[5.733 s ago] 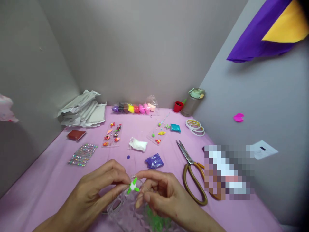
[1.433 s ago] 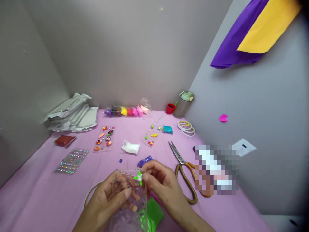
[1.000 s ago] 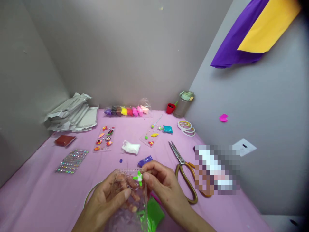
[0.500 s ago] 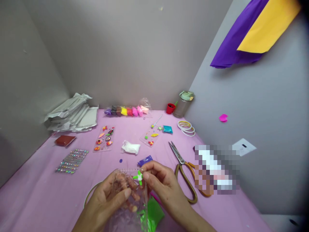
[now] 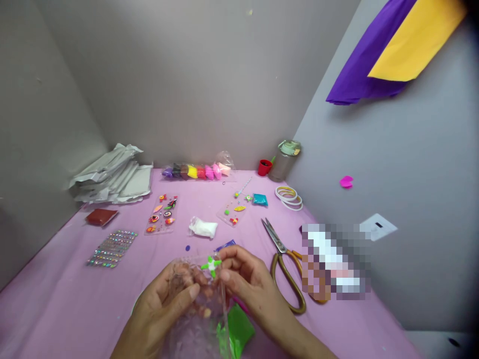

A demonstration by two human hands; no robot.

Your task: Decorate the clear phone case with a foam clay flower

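Observation:
My left hand (image 5: 168, 304) grips a clear plastic sheet (image 5: 198, 324), thumb on the near face and fingers showing through behind it. Near the sheet's top right corner sits a small green star-shaped piece with a white middle (image 5: 211, 267). My right hand (image 5: 249, 279) pinches the sheet's right edge just beside that piece; whether its fingertips touch the green points is unclear. Below the hands lies a bright green packet (image 5: 239, 331), partly seen through the plastic. A blue-purple packet (image 5: 225, 245) is half hidden behind my right fingers.
Large scissors (image 5: 284, 254) lie open to the right. Beyond the hands are a white packet (image 5: 203, 228), sticker sheets (image 5: 161, 214), a rhinestone sheet (image 5: 112, 249), a brown packet (image 5: 101, 217), tape rolls (image 5: 289, 198), a bottle (image 5: 283, 162) and stacked white packs (image 5: 112, 177).
The sheet has shifted slightly up, and the green star-shaped piece has turned a little and moved up and left. Both hands keep their hold, with the right fingers rising slightly.

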